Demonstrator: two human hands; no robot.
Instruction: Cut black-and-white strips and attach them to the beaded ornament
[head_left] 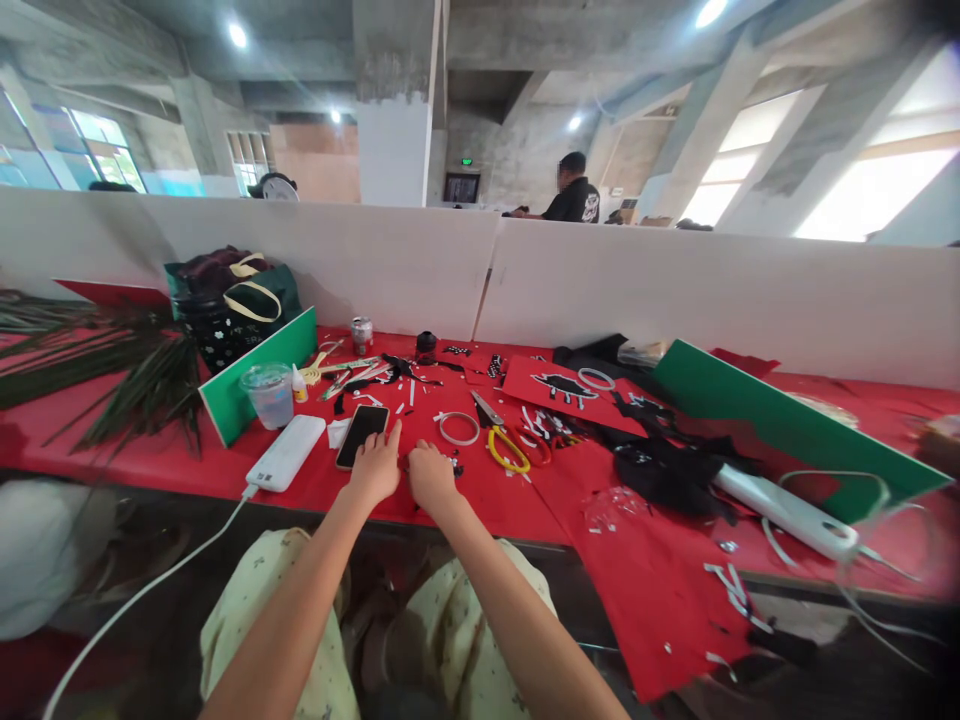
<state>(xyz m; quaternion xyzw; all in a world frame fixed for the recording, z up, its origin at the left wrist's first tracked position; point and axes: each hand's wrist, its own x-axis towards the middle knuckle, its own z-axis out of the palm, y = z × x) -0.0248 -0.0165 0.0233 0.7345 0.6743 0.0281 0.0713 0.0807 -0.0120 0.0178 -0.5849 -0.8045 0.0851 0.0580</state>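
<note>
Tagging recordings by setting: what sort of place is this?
Probably a shared craft workspace in an unfinished or industrial building: scissors and cut scraps on a red-covered table, a white partition, and a bare concrete ceiling.

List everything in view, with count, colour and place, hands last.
Phone: one, black screen, by left hand
Power bank: one, white, left
Cup: one, clear, behind power bank
Small bottle: one, white-yellow, beside cup
Can: one, silver-red, back
Scissors: at least one, yellow handle, centre-right
Green boards: two, left and right
Bag: one, dark green, back left
Leaves: uncounted, green, far left
Fabric: pieces uncounted, black, right
Scraps: uncounted, mostly black and white, scattered
Table: one, red, foreground
Partition: white, behind table
Person: one, black shirt, beyond partition
Left hand: one, at phone's edge
Right hand: one, on table
</note>
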